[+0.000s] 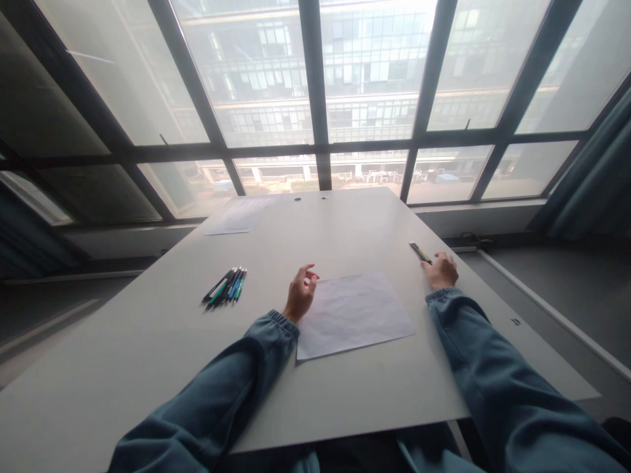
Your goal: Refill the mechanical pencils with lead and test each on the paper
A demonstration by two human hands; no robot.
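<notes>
A white sheet of paper (357, 314), slightly wrinkled, lies on the white table in front of me. My left hand (302, 293) is at the sheet's left edge, fingers loosely bent and apart, with nothing in them. At the table's right side, my right hand (442, 270) has its fingers curled at the near end of a few pens (419, 251), dark and yellow, which point away to the left. My palm hides their near ends. Left of the sheet lies a bunch of several pens (225, 289) in black, green and blue, side by side.
More white paper (241, 215) lies at the table's far left corner. The white table (340, 401) ends near my body and along its right edge. Large windows (367, 72) stand beyond it, with a blue curtain (591, 174) to the right.
</notes>
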